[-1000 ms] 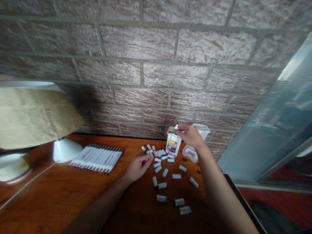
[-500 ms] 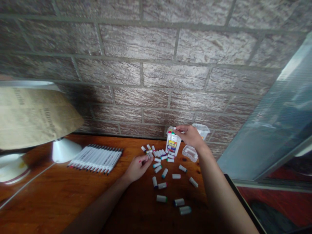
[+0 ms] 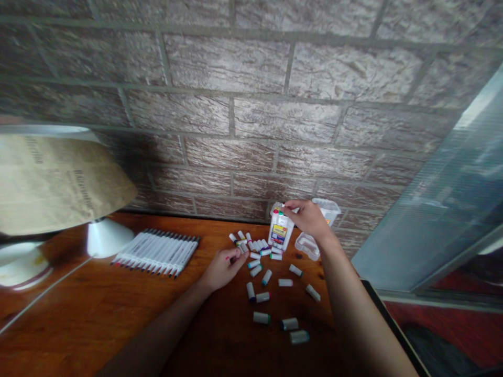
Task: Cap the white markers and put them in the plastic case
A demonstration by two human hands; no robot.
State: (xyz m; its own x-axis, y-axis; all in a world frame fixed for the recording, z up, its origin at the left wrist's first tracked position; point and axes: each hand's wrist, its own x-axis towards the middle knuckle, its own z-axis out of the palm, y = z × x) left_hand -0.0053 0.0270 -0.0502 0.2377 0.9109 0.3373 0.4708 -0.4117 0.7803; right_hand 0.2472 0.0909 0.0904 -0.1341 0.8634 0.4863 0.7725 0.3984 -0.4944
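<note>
Close to the foot of the brick wall (image 3: 255, 118), the marker container (image 3: 281, 242) stands upright on the wooden table (image 3: 98, 309), near its back edge. It is whitish and see-through, with a yellow, red and blue label on its front; a red end and a green end show at its mouth. The right hand (image 3: 307, 217) is over that mouth, fingers bent in close together; whether they grip anything is hidden. Just beside, a clear box (image 3: 331, 210) stands partly behind this hand, and a clear lid (image 3: 307, 246) lies near the table's right edge, which runs beside the right forearm.

White caps (image 3: 285, 283) with coloured ends lie packed near the container's base and well apart nearer the viewer, with wood showing between them. At the cluster's left side, the left hand (image 3: 220, 269) has its fingertips at a few caps; its grip is unclear. Bare wood separates it from the slanted row of markers (image 3: 157, 253). Farther left are a lamp (image 3: 58, 183) and a white bowl (image 3: 23, 266).
</note>
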